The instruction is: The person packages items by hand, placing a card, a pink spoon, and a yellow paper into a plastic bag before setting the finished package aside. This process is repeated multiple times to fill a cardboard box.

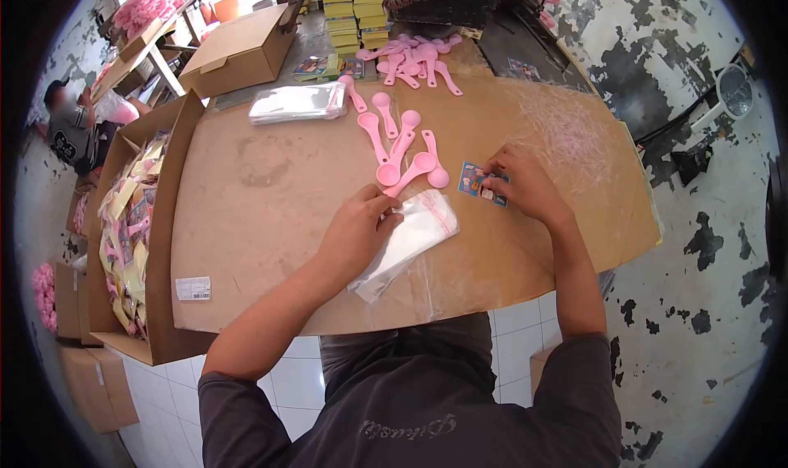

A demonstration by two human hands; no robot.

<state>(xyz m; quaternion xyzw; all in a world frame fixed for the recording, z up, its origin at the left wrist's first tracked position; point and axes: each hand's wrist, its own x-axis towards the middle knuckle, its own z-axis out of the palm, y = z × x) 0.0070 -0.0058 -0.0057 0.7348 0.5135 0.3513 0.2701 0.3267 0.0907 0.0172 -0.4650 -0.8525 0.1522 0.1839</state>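
Observation:
My left hand (pixel 358 232) has its fingers curled together at the upper left edge of a stack of clear plastic bags (pixel 414 237). The handle end of a pink measuring spoon (pixel 420 165) lies right by these fingertips. Several other pink spoons (pixel 371 129) are spread just beyond. On the right, my right hand (pixel 525 182) pinches a small printed blue card (pixel 471 178) at the cardboard surface; its fingers partly cover the card.
A second bag stack (pixel 297 104) and a pile of pink spoons (pixel 414 58) lie farther back. Bundled yellow cards (pixel 342 15) stand behind. At left is an open carton (pixel 162 222) of packed pieces. Thin plastic strips (pixel 574 132) lie right. A person (pixel 72 132) sits far left.

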